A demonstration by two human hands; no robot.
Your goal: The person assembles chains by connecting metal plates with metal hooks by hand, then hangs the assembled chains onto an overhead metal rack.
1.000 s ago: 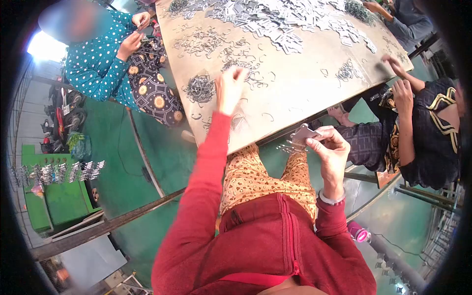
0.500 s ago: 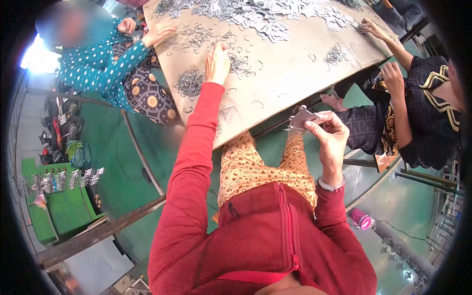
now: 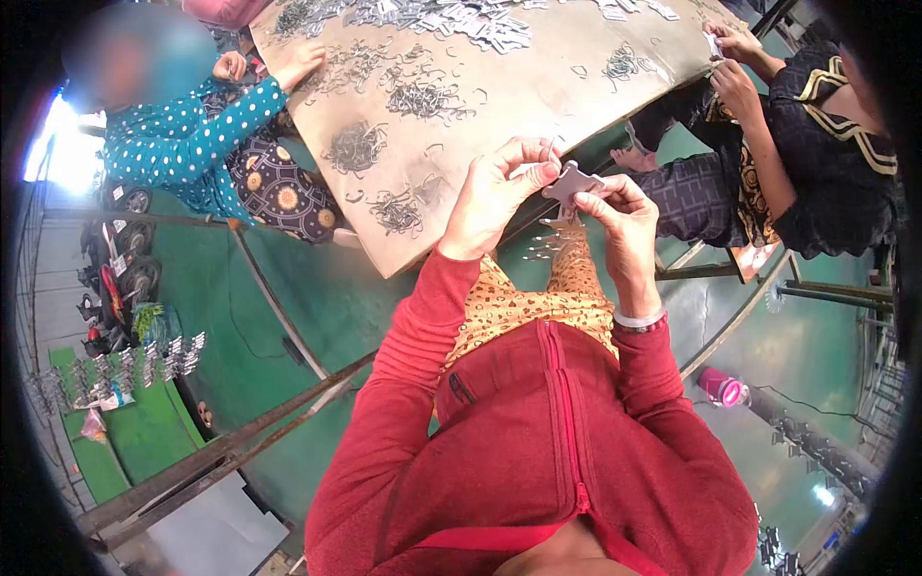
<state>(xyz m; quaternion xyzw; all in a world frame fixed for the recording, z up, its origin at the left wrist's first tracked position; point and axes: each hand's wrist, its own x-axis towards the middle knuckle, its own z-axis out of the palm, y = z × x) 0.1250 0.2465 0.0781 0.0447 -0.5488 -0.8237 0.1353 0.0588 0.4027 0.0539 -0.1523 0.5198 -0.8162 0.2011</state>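
Pinching a notched metal plate (image 3: 574, 182) in the right hand (image 3: 624, 213), just off the worktop's (image 3: 538, 96) near edge; clamping a thin metal hook (image 3: 551, 149) in the left hand (image 3: 501, 187), close beside. Outward: loose hooks (image 3: 355, 146) heaped toward the left edge, flat metal pieces (image 3: 480, 21) piled along the far edge, a co-worker's hand (image 3: 305, 62) across the left edge. Well beyond that edge: a translucent bag (image 3: 166, 324), something green inside. Since a second ago: left hand drawn back from the hooks to the plate.

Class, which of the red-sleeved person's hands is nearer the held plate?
Right. The right hand grips the plate; the left hand is just beside it, contact unclear.
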